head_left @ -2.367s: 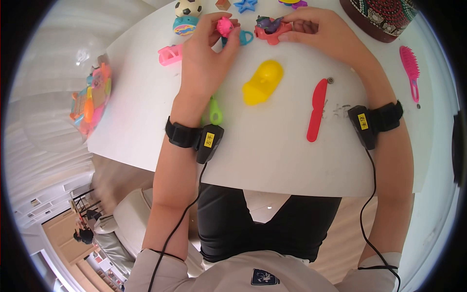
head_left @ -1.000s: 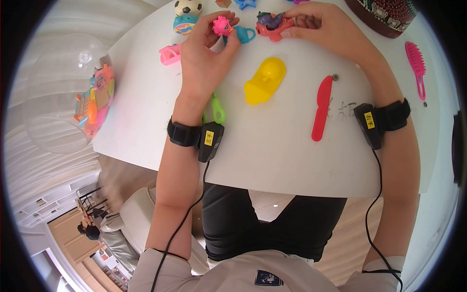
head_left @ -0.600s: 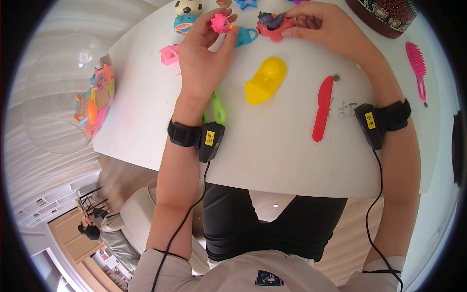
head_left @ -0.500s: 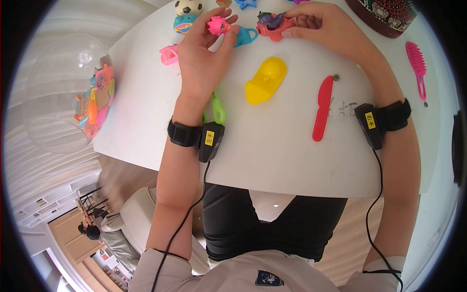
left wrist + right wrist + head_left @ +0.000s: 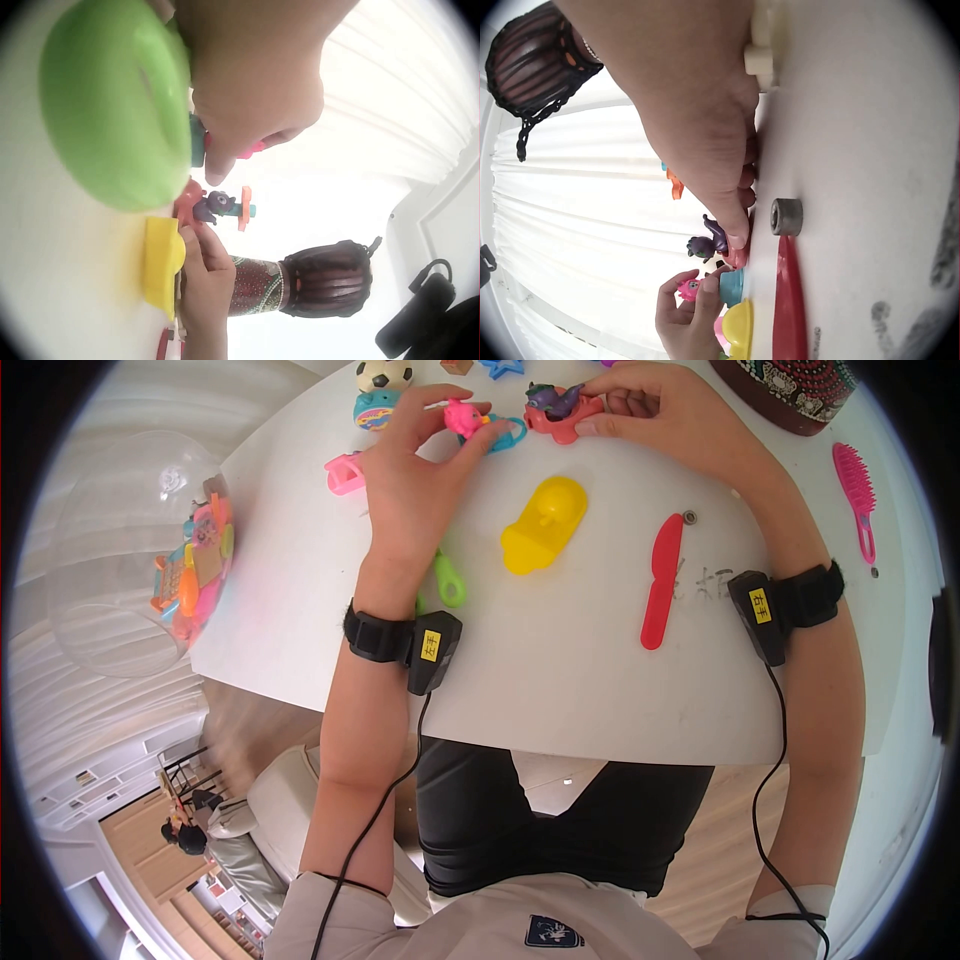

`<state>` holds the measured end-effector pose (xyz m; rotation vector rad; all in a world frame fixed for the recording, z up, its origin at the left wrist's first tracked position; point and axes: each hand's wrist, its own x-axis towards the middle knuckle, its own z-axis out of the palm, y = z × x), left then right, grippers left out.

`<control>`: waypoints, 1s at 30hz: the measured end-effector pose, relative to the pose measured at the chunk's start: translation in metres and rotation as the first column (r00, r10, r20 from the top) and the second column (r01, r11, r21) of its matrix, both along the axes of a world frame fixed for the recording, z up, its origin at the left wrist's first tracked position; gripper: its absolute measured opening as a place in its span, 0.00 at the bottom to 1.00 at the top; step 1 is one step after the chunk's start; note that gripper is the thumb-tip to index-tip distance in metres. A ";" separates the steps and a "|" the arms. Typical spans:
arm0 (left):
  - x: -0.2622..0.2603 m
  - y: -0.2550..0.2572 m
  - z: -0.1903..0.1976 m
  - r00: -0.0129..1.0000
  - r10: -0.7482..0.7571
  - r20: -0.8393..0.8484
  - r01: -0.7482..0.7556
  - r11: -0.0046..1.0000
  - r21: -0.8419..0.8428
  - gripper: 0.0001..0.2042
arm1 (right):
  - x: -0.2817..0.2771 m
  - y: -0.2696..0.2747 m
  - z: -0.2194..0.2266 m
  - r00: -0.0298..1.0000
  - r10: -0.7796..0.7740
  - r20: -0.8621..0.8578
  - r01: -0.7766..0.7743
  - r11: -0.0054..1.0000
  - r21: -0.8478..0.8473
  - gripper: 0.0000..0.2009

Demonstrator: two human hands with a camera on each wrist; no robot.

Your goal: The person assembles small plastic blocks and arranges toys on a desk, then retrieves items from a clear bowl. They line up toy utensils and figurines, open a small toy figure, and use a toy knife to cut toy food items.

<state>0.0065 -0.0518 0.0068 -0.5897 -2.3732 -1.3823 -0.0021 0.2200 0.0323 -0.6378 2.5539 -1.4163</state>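
My left hand (image 5: 415,490) pinches a small pink figure (image 5: 463,418) between thumb and fingers, over a teal toy cup (image 5: 732,286) with a loop handle. The hand hides much of the cup in the head view. My right hand (image 5: 670,425) grips the right end of a coral-red toy (image 5: 563,430), its thumb on the near side. A purple figure (image 5: 552,402) with a dark head sits upright in that toy, seen also in the right wrist view. The two hands face each other across a small gap at the table's far side.
A yellow toy piece (image 5: 545,525), a red toy knife (image 5: 662,580) and a small metal ring (image 5: 690,517) lie nearer me. A green handle (image 5: 450,580) lies beside my left wrist. A pink brush (image 5: 855,500) and a patterned drum (image 5: 790,390) are at right, a soccer ball (image 5: 385,374) far left.
The pink figure tilted leftward in my left fingers, then came back right and lower, over the cup. My right hand keeps its hold on the coral-red toy, nearly still.
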 end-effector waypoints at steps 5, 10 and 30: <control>0.004 0.005 0.004 0.999 0.028 -0.039 -0.036 0.978 -0.206 0.26 | 0.000 0.001 -0.001 1.000 -0.010 -0.028 0.010 1.000 0.025 0.13; 0.010 0.005 0.007 0.999 -0.005 -0.032 0.000 0.985 -0.172 0.24 | 0.002 0.000 0.000 1.000 -0.018 0.013 0.018 1.000 0.009 0.14; 0.005 0.002 0.000 0.999 -0.033 0.007 0.034 0.994 -0.101 0.20 | -0.002 0.005 -0.007 0.997 0.002 -0.075 -0.001 1.000 0.009 0.14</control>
